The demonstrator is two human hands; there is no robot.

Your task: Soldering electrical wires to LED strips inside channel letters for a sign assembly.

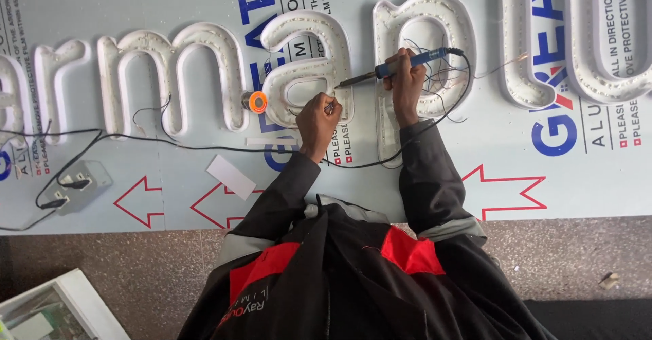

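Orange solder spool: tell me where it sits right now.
In the head view, the orange solder spool lies left of centre on the sign panel, between two white channel letters, just left of the left hand.

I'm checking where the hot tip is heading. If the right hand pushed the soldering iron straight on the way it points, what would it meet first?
The right hand aims the soldering iron leftward and slightly down. Its tip sits by the left hand's fingertips on the white letter "a"; those fingers likely come first, though depth is unclear.

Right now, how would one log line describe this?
right hand: holds soldering iron | left hand: pinches wire at white letter | solder spool: beside the letter
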